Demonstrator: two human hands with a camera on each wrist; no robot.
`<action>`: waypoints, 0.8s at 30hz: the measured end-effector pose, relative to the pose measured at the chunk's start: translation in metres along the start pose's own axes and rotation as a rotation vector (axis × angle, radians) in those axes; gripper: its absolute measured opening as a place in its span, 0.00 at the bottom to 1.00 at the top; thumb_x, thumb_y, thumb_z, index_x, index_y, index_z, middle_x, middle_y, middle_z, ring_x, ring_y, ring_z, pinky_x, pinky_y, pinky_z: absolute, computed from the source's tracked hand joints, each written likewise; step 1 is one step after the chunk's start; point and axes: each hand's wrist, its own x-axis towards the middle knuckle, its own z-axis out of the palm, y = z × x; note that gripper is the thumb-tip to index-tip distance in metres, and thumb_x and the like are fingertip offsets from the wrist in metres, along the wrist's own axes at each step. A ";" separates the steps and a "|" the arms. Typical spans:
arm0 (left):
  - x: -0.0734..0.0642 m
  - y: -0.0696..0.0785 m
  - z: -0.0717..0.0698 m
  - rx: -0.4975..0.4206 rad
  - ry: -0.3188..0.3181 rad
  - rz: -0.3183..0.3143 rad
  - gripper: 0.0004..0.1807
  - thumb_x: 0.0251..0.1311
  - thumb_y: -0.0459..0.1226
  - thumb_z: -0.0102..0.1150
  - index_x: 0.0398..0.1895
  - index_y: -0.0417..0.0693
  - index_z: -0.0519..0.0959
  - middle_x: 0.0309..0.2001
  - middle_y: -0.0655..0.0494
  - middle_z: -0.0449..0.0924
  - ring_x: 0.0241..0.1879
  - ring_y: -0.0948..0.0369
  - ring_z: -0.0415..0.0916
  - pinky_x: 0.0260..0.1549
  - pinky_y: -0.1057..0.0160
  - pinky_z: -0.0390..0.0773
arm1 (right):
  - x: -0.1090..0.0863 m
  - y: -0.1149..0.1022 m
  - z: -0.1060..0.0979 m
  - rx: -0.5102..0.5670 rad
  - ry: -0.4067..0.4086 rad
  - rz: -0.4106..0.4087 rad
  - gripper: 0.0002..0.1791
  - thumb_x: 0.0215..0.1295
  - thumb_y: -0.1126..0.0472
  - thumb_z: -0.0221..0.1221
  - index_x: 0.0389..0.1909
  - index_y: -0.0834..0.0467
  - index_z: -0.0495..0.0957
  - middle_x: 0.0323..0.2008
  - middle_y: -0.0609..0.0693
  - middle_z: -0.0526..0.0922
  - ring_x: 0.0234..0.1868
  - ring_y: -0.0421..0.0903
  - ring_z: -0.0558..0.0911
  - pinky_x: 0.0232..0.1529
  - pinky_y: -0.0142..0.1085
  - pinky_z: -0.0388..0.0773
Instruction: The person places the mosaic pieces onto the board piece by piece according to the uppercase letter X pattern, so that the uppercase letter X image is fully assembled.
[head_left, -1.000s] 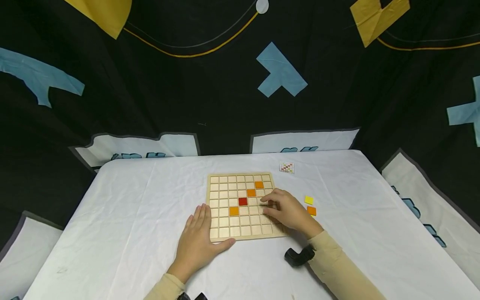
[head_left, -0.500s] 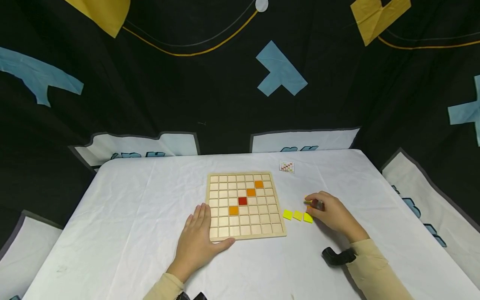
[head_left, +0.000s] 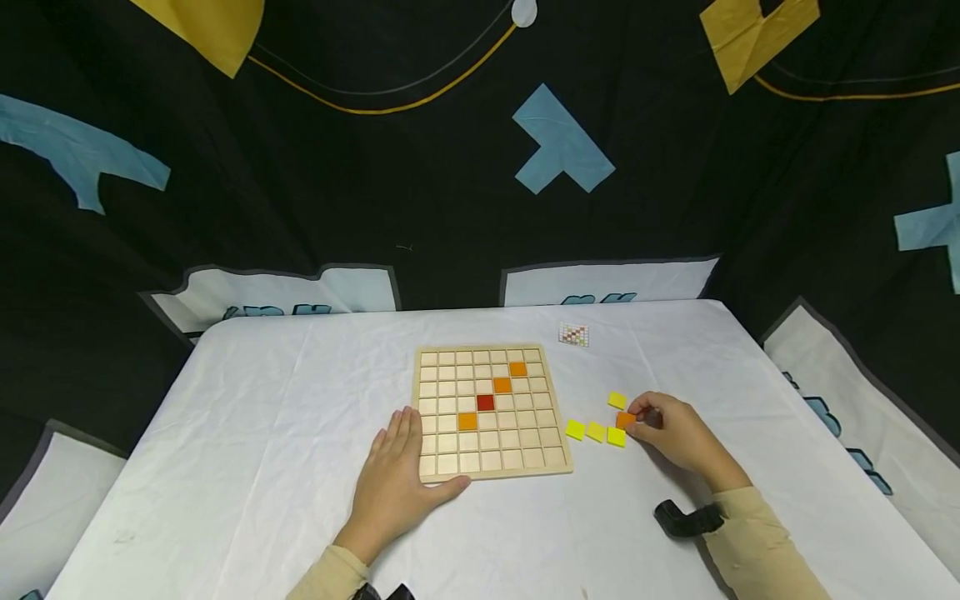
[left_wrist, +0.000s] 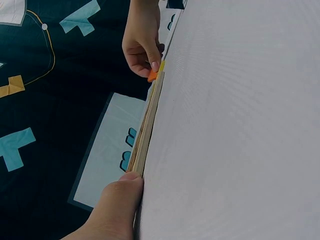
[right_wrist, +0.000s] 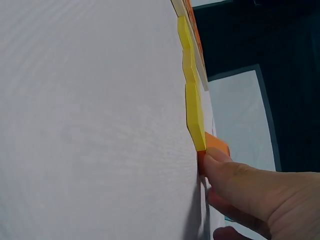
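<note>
A wooden grid board (head_left: 517, 437) lies on the table, with a red tile (head_left: 486, 402) and three orange tiles in its squares, one orange tile (head_left: 467, 421) lowest. My left hand (head_left: 390, 483) rests flat along the board's lower left corner, fingers straight and thumb on the front edge. Right of the board, my right hand (head_left: 678, 433) pinches a loose orange tile (head_left: 625, 420) between thumb and fingers. In the right wrist view this orange tile (right_wrist: 217, 144) is right beside a yellow tile (right_wrist: 194, 115), with the thumb on its near edge.
Three yellow tiles lie in a row right of the board, the middle yellow tile (head_left: 596, 431) among them; another yellow tile (head_left: 617, 400) lies behind. A small pattern card (head_left: 573, 335) lies at the back. White cloth (head_left: 247, 433) covers the table; a dark curtain (head_left: 420, 192) hangs behind.
My right hand has left the board's right side and moved right to the loose tiles, first near the back yellow tile, now gripping the orange tile. The left hand stays put.
</note>
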 end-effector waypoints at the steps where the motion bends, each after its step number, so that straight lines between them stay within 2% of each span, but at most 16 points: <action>1: 0.000 0.000 0.000 -0.001 0.001 0.000 0.71 0.45 0.75 0.58 0.76 0.31 0.48 0.78 0.39 0.47 0.79 0.46 0.44 0.77 0.45 0.48 | 0.000 -0.001 0.000 0.008 0.005 0.002 0.08 0.61 0.61 0.68 0.40 0.54 0.79 0.33 0.47 0.81 0.31 0.43 0.73 0.33 0.31 0.70; 6: 0.000 0.000 -0.001 -0.003 0.001 0.002 0.70 0.45 0.75 0.58 0.76 0.31 0.48 0.78 0.38 0.47 0.79 0.46 0.44 0.77 0.44 0.47 | 0.005 -0.011 0.004 0.064 0.032 0.019 0.08 0.62 0.61 0.68 0.39 0.54 0.79 0.33 0.48 0.82 0.30 0.44 0.75 0.30 0.30 0.73; 12: -0.001 0.001 -0.002 -0.007 0.000 0.002 0.70 0.46 0.75 0.58 0.76 0.31 0.48 0.78 0.38 0.46 0.79 0.46 0.44 0.77 0.44 0.48 | 0.017 -0.041 0.021 0.140 0.021 0.012 0.07 0.62 0.60 0.68 0.39 0.53 0.79 0.33 0.49 0.83 0.29 0.45 0.74 0.25 0.30 0.73; 19: -0.001 0.000 -0.001 -0.002 -0.004 -0.001 0.70 0.46 0.76 0.57 0.77 0.31 0.48 0.78 0.39 0.46 0.79 0.46 0.43 0.77 0.45 0.47 | 0.028 -0.081 0.049 0.237 -0.053 -0.102 0.07 0.61 0.58 0.69 0.36 0.50 0.80 0.30 0.44 0.83 0.27 0.43 0.73 0.24 0.29 0.70; 24: 0.000 0.000 -0.002 -0.003 -0.010 -0.007 0.71 0.45 0.76 0.57 0.77 0.32 0.48 0.78 0.39 0.46 0.79 0.47 0.43 0.77 0.45 0.47 | 0.033 -0.104 0.071 0.270 -0.085 -0.191 0.08 0.60 0.57 0.70 0.36 0.49 0.80 0.28 0.41 0.81 0.27 0.40 0.73 0.27 0.28 0.71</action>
